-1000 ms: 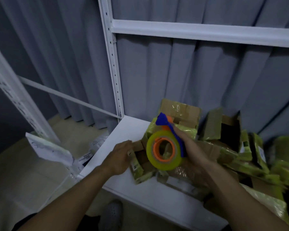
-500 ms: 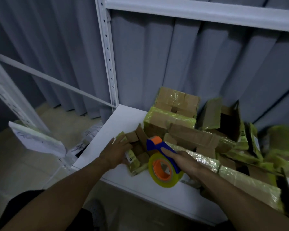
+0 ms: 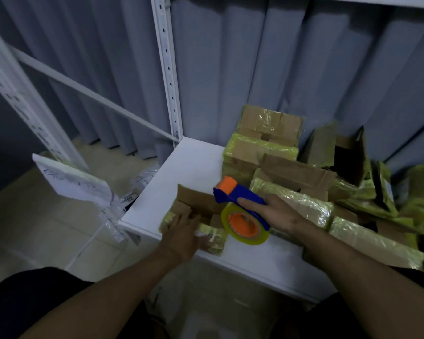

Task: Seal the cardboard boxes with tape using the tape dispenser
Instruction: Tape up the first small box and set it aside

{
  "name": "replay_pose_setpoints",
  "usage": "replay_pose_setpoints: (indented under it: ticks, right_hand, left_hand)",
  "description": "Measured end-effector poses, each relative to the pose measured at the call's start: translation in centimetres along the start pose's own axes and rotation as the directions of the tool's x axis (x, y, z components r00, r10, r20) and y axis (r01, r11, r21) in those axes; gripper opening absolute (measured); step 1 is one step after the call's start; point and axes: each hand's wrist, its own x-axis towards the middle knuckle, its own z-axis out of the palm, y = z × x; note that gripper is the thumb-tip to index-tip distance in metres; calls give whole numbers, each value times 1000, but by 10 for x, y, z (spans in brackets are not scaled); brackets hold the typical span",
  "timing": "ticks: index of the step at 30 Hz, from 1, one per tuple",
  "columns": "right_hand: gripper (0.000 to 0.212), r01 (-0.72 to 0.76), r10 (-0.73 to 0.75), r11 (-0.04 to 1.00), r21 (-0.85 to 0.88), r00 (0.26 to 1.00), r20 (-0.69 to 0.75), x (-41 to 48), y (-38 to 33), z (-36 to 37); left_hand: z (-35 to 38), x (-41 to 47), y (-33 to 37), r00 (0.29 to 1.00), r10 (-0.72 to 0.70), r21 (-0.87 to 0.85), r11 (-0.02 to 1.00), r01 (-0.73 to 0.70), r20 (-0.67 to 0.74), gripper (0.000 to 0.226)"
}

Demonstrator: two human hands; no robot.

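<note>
right hand (image 3: 277,214): tape dispenser (image 3: 240,204) gripped, fingers wrapped round handle | left hand (image 3: 181,231): fingers laid flat on small cardboard box (image 3: 201,200); box set on white shelf (image 3: 194,165)

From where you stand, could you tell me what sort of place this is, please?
Probably a parcel packing or storage room: white metal shelving, a heap of taped cardboard boxes and a tape dispenser.

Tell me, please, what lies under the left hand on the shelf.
A small cardboard box with yellowish tape at the front edge of the white shelf; the left hand rests on it. The part beneath the palm is covered.
</note>
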Motion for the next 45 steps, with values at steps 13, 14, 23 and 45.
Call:
replay_pose_setpoints:
  ticks: [13,14,23,45]
  right_hand:
    - [53,-89,62,969,-230,991,-120,-26,-11,-1]
    - [54,-87,60,970,-228,991,-120,-26,-11,-2]
    - [48,-80,58,976,-202,992,-112,-38,-5,3]
    - [52,-97,114,939,-331,993,32,-21,8,13]
  left_hand:
    - [-49,48,-44,981,93,105,988,-111,170,159]
    - [-48,47,-42,986,95,84,991,-108,137,158]
    - [-13,-5,-36,977,181,-147,969,-197,-115,89]
    - [23,-46,-16,950,254,-81,959,-272,-181,60]
